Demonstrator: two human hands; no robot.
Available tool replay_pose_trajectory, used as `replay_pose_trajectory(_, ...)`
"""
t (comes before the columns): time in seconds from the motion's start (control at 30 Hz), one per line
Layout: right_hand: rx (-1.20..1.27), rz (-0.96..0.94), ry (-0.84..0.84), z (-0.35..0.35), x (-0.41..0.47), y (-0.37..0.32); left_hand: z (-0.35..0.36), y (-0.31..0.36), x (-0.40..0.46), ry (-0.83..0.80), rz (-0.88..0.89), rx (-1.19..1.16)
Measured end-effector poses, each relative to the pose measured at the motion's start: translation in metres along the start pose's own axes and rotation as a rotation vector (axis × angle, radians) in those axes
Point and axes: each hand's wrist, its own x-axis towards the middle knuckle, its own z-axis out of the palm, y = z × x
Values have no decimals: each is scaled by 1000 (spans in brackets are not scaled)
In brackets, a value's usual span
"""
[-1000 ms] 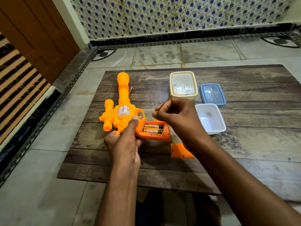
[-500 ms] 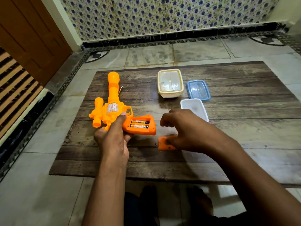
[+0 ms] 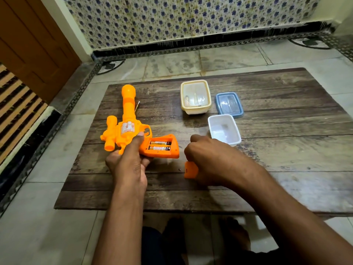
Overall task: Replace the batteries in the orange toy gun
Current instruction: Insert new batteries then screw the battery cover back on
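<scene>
1. Orange toy gun [image 3: 127, 129] on my feed: bright plastic, long barrel pointing away from me, a stubby scope on its left side, a pale sticker on the body. It lies on its side on the wooden board [image 3: 267, 150], toward the board's left half.
2. Its grip has the battery compartment [image 3: 160, 146] uncovered, and I can see two batteries [image 3: 159, 145] side by side inside it.
3. My left hand [image 3: 129, 163] holds the gun from the near side, fingers wrapped under the body, thumb pressed on top just beside the trigger guard.
4. The orange battery cover [image 3: 191, 170] lies on the board just near of the grip, apart from it. My right hand [image 3: 212, 161] has its fingers curled over the cover's right part, gripping it; the hand hides most of it.
5. Beyond the right hand I see an open white container [image 3: 224, 130], a cream-lidded box [image 3: 195, 96] farther back, and a blue lid [image 3: 229, 105] beside that.
6. A thin metal tool [image 3: 137, 106] pokes out just right of the barrel; too small for me to tell what it is.
</scene>
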Motion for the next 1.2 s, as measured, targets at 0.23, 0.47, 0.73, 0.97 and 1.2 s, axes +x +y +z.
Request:
replay_pose_trajectory(0.23, 91, 15, -34, -4, 2, 10, -1, 0, 3, 7, -27, -10)
replay_pose_trajectory(0.47, 627, -82, 26, -24, -4, 14, 0, -2, 5, 18, -18, 1)
replay_pose_trajectory(0.73, 628, -120, 424, -5, 20, -8, 2, -2, 3, -14, 12, -16)
replay_pose_trajectory(0.97, 369, -180, 437, -4, 26, -15, -3, -3, 11, 5, 1, -6)
replay_pose_trajectory(1.2, 115, -156, 416, -2, 22, -21, -2, -1, 11, 11, 4, -10)
